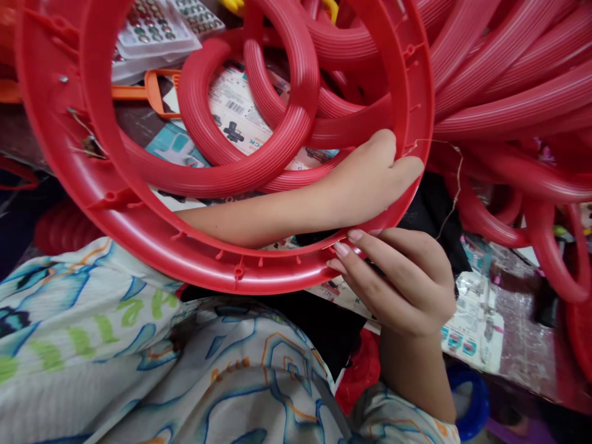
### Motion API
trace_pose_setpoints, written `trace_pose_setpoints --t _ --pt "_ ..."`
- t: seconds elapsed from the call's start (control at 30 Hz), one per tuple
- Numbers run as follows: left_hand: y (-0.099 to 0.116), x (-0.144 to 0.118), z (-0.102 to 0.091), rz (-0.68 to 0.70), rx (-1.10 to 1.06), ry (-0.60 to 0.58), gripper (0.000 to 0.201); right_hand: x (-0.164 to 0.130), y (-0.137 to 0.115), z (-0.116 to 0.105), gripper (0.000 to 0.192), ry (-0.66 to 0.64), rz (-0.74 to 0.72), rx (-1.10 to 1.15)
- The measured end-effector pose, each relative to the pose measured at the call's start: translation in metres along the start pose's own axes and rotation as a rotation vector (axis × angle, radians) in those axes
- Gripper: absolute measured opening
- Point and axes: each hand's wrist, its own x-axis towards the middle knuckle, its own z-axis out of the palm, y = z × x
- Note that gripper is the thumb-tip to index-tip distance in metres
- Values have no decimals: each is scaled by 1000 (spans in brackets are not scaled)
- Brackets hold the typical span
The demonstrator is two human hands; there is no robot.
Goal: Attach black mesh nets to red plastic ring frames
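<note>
Fingers bunched narrow, the right hand (pixel 407 280) touches the red ring shell (pixel 272 271), curving forward from them to the left hand (pixel 382 176), whose hidden fingers' state I cannot tell.

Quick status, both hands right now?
Left hand: appears closed on the right side of the red ring, fingers largely hidden.
Right hand: fingers bent, fingertips at its lower-right edge; whether they pinch anything cannot be told.
</note>
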Motion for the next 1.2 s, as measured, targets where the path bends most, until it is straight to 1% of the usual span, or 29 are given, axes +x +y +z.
trace_pose_setpoints --t 0.13,0.37,0.53,0.67,0.73,0.83,0.97,1.07,1.13,1.2 --pt "1 -1 0 1 23 -6 32 -1 0 0 28 17 1 13" --pt "-2 1 0 13 -22 2 30 -2 0 2 30 6 27 20" --pt "-2 0 1 14 -30 24 27 -1 -1 3 25 78 89 2" --pt "0 -3 1 14 -73 -4 20 -2 1 4 20 77 122 71" --pt "0 -5 1 1 -100 -14 18 -4 3 3 16 121 107 93" --pt "-1 -7 2 5 -125 -37 17 -7 4 1 10 181 121 42" --pt "-2 -9 3 21 -142 -57 19 -11 6 -3 11 136 258 -71" --pt "1 -11 4 10 -159 -80 22 -13 6 -2 16 132 245 -67" --pt "3 -12 4 -17 -132 -57 23 -15 7 -2 18 117 231 -61" --pt "5 -13 5 -52 -95 -17 23 -16 6 -1 19 101 247 -68"
